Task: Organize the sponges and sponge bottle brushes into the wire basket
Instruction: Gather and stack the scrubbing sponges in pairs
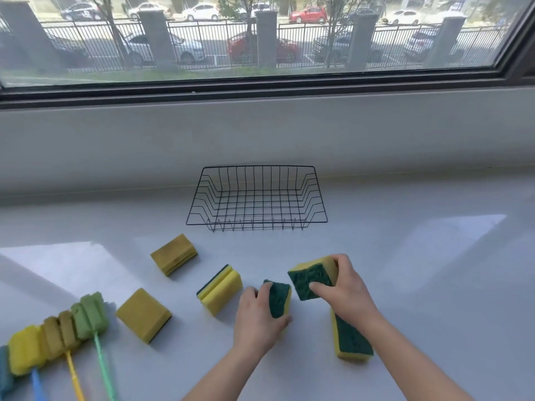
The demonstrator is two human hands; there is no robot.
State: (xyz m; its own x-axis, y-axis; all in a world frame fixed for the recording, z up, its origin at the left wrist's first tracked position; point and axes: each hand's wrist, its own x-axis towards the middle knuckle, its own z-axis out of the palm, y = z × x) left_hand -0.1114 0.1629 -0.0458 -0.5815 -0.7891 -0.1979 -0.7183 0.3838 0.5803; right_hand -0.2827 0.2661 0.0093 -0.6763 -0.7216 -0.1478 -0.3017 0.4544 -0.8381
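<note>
A black wire basket stands with nothing in it on the white counter, near the wall. My left hand grips a yellow sponge with a green scouring face. My right hand holds a second such sponge, lifted and tilted. A third sponge lies under my right wrist. Three more sponges lie to the left: one, one and one. Sponge bottle brushes with blue, yellow and green handles lie at the bottom left.
The white counter runs to a low wall under a wide window. Bare counter lies to the right of the basket and between basket and sponges.
</note>
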